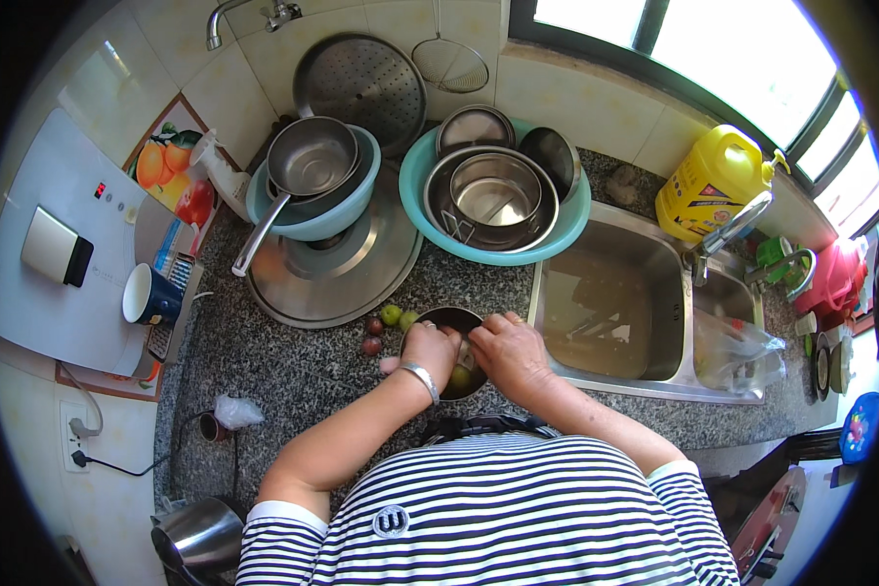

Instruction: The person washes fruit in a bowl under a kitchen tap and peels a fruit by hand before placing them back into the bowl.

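A dark metal bowl (450,316) rests on the granite counter in front of me, with a green round fruit (460,376) in it. My left hand (432,350) reaches over the bowl's left side, fingers bent down into it. From the right, my right hand (510,349) comes over the rim, its fingertips close to the left ones. Whatever lies between the fingers is hidden. Just left of the bowl are green fruits (391,315) and reddish round fruits (372,346). A small pinkish piece (389,365) lies by my left wrist.
The steel sink (593,308) at right holds cloudy water. Behind the bowl stand a turquoise basin (410,212) of steel pots and a blue bowl (337,227) with a saucepan (311,157), its handle jutting forward. A yellow pump jug (710,176) stands behind the sink; a plastic bag (736,348) hangs over its right compartment.
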`<move>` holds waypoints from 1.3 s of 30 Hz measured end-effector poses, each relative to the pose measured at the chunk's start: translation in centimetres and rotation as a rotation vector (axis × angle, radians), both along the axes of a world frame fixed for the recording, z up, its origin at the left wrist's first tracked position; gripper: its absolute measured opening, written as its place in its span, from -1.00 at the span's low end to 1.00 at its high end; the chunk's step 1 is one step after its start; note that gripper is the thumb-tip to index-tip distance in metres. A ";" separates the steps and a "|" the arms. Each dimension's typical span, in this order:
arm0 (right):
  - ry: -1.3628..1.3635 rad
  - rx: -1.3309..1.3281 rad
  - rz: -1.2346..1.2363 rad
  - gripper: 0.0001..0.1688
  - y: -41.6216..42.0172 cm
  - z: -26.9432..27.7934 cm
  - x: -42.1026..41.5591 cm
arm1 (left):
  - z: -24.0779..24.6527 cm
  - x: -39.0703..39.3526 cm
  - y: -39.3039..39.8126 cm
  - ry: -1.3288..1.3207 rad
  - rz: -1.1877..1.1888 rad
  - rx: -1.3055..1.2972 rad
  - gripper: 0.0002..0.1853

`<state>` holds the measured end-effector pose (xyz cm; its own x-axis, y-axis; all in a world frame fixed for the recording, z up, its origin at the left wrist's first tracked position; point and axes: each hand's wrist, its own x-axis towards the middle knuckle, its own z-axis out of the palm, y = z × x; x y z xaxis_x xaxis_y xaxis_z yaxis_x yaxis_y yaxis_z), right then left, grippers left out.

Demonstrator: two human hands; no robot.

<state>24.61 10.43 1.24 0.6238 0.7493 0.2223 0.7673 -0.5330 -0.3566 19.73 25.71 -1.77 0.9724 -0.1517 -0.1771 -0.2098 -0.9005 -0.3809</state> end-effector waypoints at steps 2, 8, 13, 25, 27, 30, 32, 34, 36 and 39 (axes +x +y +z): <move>-0.061 -0.179 0.124 -0.90 0.1 -0.4 0.1 | -0.5 -0.5 -0.1 0.184 0.096 -0.330 -0.77; -0.237 -0.774 0.400 -0.82 2.9 1.4 0.6 | 2.6 -0.8 0.3 0.201 0.133 -0.387 -0.79; -0.213 -0.715 0.472 -0.70 5.2 -3.3 0.8 | 3.1 -1.9 2.1 0.256 -0.028 -0.441 -0.81; 0.458 -0.426 0.063 -0.65 5.6 -3.8 1.1 | 1.0 -0.6 1.1 0.145 -0.009 -0.282 -0.77; 0.488 -0.335 0.036 -0.63 5.1 -3.6 1.0 | 1.1 -0.3 1.1 0.110 -0.021 -0.318 -0.78; 0.463 -0.340 0.168 -0.59 4.2 -3.9 1.1 | 1.0 -0.2 1.1 0.130 -0.079 -0.351 -0.79; 0.458 -0.358 0.214 -0.57 3.5 -3.2 1.2 | -0.3 -0.3 1.4 0.186 -0.167 -0.347 -0.79; 0.468 -0.149 0.167 -0.58 2.8 -1.2 1.6 | 0.1 0.0 1.8 0.094 -0.100 -0.534 -0.81; 0.432 0.133 0.078 -0.61 1.7 0.1 2.2 | 2.7 -0.1 2.2 -0.007 -0.050 -0.838 -0.73; 0.818 0.573 -0.091 -0.66 0.1 0.4 2.2 | 4.7 -1.5 1.6 0.065 0.490 -1.921 -0.62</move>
<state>26.84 10.51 1.64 0.7960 0.6052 0.0121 0.1366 -0.1601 -0.9776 18.20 27.34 2.94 0.9829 0.0782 -0.1666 0.1687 -0.0208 0.9854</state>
